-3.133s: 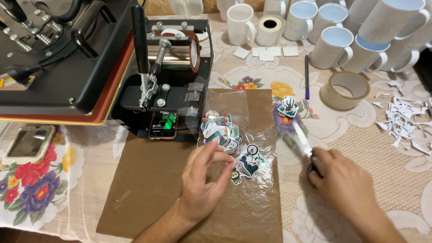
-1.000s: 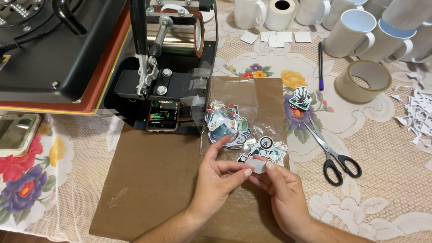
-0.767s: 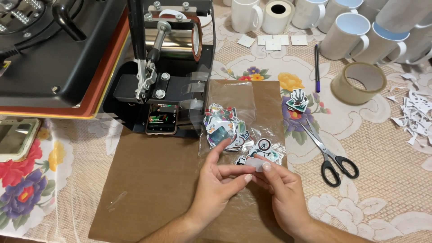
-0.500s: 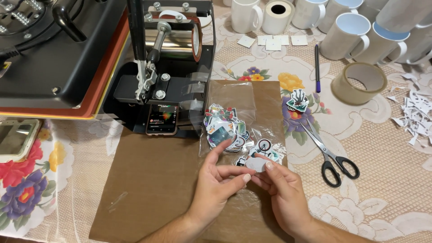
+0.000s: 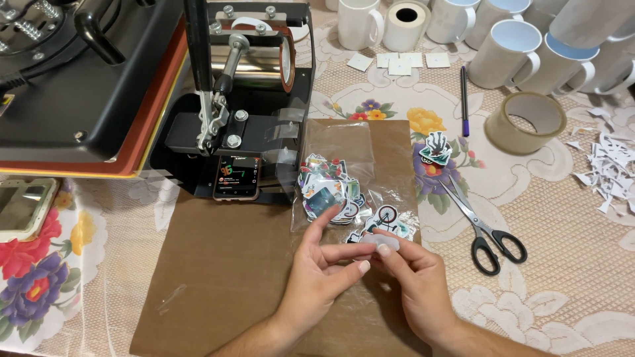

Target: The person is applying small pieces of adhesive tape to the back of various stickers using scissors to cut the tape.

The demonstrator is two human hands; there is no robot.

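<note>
Over a brown sheet (image 5: pixel 218 277) my left hand (image 5: pixel 321 274) and my right hand (image 5: pixel 413 281) meet, both pinching a small pale cut-out sticker (image 5: pixel 385 243) between fingertips. Just beyond them lies a clear plastic bag (image 5: pixel 337 158) with a pile of colourful stickers (image 5: pixel 329 195) on it. A loose round sticker (image 5: pixel 389 218) sits right behind my fingers. Black-handled scissors (image 5: pixel 483 228) lie on the tablecloth to the right of my right hand.
A black heat press (image 5: pixel 99 79) with a mug attachment (image 5: pixel 254 59) fills the back left. White mugs (image 5: pixel 503 43), a tape roll (image 5: pixel 526 122), a pen (image 5: pixel 464 99) and paper scraps (image 5: pixel 612 165) lie at the back right. A phone (image 5: pixel 23 208) rests at the left edge.
My right hand let go of the scissors, which now lie on the cloth, and joined the left hand on the small sticker. Over the last second the hands barely moved.
</note>
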